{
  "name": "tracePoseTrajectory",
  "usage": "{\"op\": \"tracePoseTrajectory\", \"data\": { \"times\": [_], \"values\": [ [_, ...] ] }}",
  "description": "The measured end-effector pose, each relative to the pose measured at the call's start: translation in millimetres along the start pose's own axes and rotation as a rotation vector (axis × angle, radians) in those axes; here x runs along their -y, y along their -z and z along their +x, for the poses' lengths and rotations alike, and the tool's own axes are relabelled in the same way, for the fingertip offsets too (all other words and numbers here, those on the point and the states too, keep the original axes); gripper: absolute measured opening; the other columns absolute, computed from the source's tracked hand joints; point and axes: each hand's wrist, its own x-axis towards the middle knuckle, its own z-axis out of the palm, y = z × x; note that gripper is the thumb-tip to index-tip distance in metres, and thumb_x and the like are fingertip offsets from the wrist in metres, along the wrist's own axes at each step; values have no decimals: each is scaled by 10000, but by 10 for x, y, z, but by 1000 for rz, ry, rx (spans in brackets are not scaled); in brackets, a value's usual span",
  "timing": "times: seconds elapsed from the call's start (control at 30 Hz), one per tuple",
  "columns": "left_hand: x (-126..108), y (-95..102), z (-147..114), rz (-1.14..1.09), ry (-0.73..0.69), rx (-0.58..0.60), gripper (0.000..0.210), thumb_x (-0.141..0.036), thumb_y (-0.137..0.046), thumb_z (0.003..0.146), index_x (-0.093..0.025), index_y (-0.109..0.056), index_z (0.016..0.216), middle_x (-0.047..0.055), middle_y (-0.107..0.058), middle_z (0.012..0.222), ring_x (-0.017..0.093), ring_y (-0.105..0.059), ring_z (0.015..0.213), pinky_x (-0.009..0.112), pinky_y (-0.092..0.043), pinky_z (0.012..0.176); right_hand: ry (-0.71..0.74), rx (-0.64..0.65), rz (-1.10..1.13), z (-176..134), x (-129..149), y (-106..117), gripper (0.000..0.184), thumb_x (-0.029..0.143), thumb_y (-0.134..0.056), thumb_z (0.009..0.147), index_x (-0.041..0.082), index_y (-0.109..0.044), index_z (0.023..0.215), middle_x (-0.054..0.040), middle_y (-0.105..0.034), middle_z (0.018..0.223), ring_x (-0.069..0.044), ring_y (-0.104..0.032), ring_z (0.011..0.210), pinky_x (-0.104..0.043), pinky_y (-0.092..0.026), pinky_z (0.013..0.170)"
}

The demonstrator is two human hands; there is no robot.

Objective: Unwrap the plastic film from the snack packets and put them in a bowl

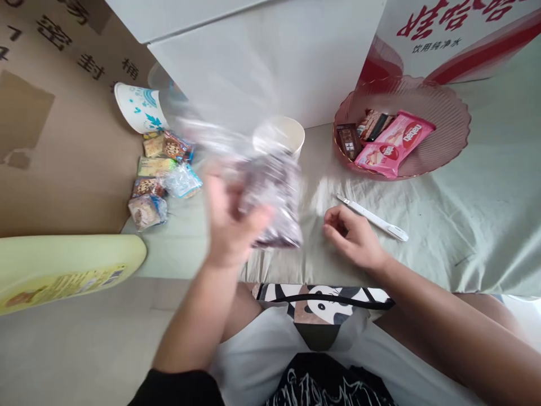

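Observation:
My left hand (230,225) is closed around a clear plastic bag (274,206) with dark purplish contents, lifted above the cloth and blurred by motion. I cannot make out what exactly is inside. Behind the bag stands a white paper cup (291,134), partly covered by it. On the cloth rests my right hand (353,234), its fingers curled in and no object visible in them. Just beyond those fingers lies a white craft knife (374,217), slanting down to the right.
A pink ribbed bowl (452,129) with wrapped snacks stands at back right. Several small snack packs (156,166) lie at left, near a tilted patterned paper cup (139,107). A cardboard box (76,141), yellow-green bottle (71,270) and white box (262,67) border the cloth.

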Motion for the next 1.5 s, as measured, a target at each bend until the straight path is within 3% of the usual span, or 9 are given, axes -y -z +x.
{"op": "tracePoseTrajectory", "data": {
  "times": [0.1,0.23,0.43,0.7,0.8,0.93,1.1,1.27,1.5],
  "values": [
    [436,-379,-301,-234,159,213,653,-466,-816,749,-293,-419,1237,23,-601,1078,160,-636,873,319,-535,761,-19,-48,139,19,-77,21,234,417,-567,949,223,-575,1080,-45,-685,912,-179,-637,716,-318,-517,658],
    [780,-580,-404,-263,272,420,752,-405,-837,743,-300,-394,1342,61,-589,1226,193,-642,992,332,-539,860,92,-15,196,47,-130,91,521,652,-548,939,229,-590,1240,-109,-711,1144,-277,-682,1003,-442,-550,905],
    [794,-589,-320,-243,352,465,911,-378,-835,755,-337,-274,1472,88,-568,1306,218,-645,1059,380,-523,939,46,-17,305,80,-102,106,559,583,-680,893,243,-582,1326,-119,-688,1270,-300,-662,1160,-486,-517,1039],
    [704,-543,-274,-131,477,589,954,-297,-841,715,-290,-313,1510,25,-646,1023,181,-631,871,335,-509,839,-69,54,608,18,-88,162,484,487,-668,886,316,-597,1333,-56,-700,1317,-302,-646,1249,-538,-494,1095],
    [690,-536,-244,-123,478,658,928,-294,-835,714,-278,-327,1490,48,-656,1106,203,-640,945,350,-509,884,6,16,492,20,-71,172,452,399,-660,904,331,-591,1346,-51,-713,1275,-281,-667,1197,-518,-519,1060],
    [722,-558,-242,-84,414,630,841,-366,-824,740,-267,-373,1443,65,-630,1192,217,-632,1006,358,-500,924,222,-229,35,10,-42,139,232,343,-612,941,287,-737,1127,-89,-689,1214,-291,-639,1167,-514,-508,1039],
    [774,-595,-281,-18,295,561,767,-439,-802,785,-277,-410,1424,25,-603,1048,147,-586,820,291,-498,780,379,-395,-303,-56,-18,26,198,301,-658,924,302,-778,1081,-89,-622,1068,-259,-613,1003,-458,-535,880],
    [786,-608,-282,-83,218,516,620,-515,-755,837,-289,-454,1329,17,-599,1026,126,-565,779,263,-490,723,544,-361,-395,-52,-2,-12,330,201,-582,917,296,-718,1202,-80,-651,1079,-278,-606,1072,-488,-488,953],
    [738,-571,-256,-141,289,424,426,-566,-743,830,-240,-587,1057,-7,-589,895,111,-511,697,230,-434,634,514,-207,-485,-81,21,-34,454,314,-522,922,262,-632,1360,-99,-656,1347,-386,-465,1397,-565,-415,1053]
  ]
}}
